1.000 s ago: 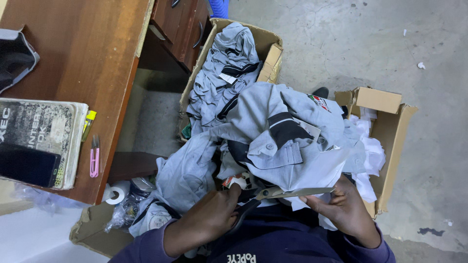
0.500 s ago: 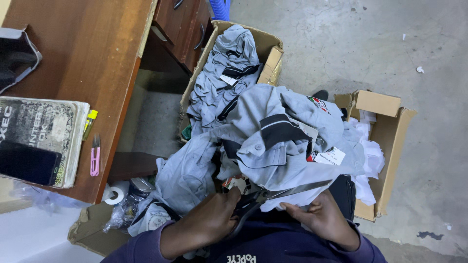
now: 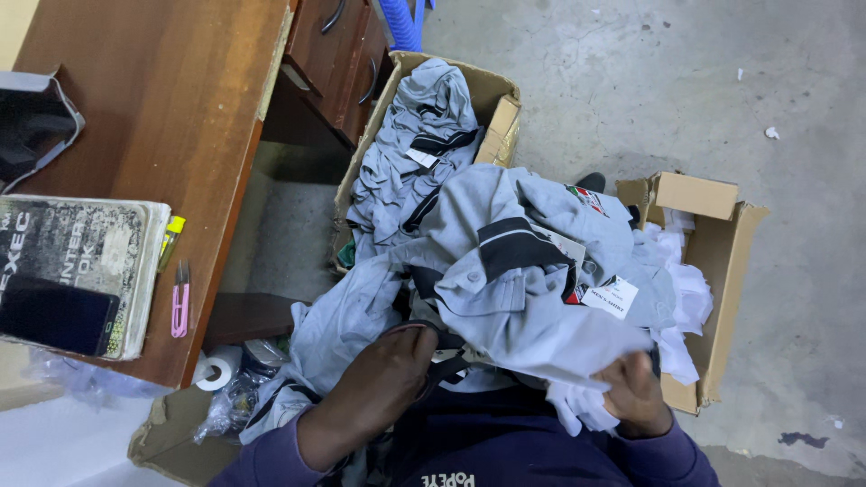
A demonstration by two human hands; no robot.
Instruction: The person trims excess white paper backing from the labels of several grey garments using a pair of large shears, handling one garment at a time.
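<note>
Nearest the camera, the left hand point(image 3: 383, 374) has its grip closed on the dark-trimmed edge of a grey shirt point(image 3: 532, 271), fingers curled into the cloth, while the right hand point(image 3: 636, 397) is pinched shut on the pale lower hem of the same shirt. The shirt lies bunched across the person's lap above a dark blue sleeve point(image 3: 271, 460); its long axis runs roughly from lower right to upper left, the dark collar band facing up near the middle. A white rectangular hang tag point(image 3: 609, 296) dangles off the shirt on the right side, with a small red and green patch just above it. To the right an open brown cardboard box point(image 3: 722, 271) stands on the floor, white cloth spilling over its near wall. Beyond the shirt a second open cardboard box point(image 3: 492, 99) holds more grey garments with a small white label showing. The floor point(image 3: 722, 90) is bare grey concrete with a few white scraps. On the left stands a brown wooden counter point(image 3: 171, 117), carrying a worn book with a dark phone on it, and a pink cutter point(image 3: 180, 302) near its edge. A white tape roll point(image 3: 216, 368) lies below the counter.
</note>
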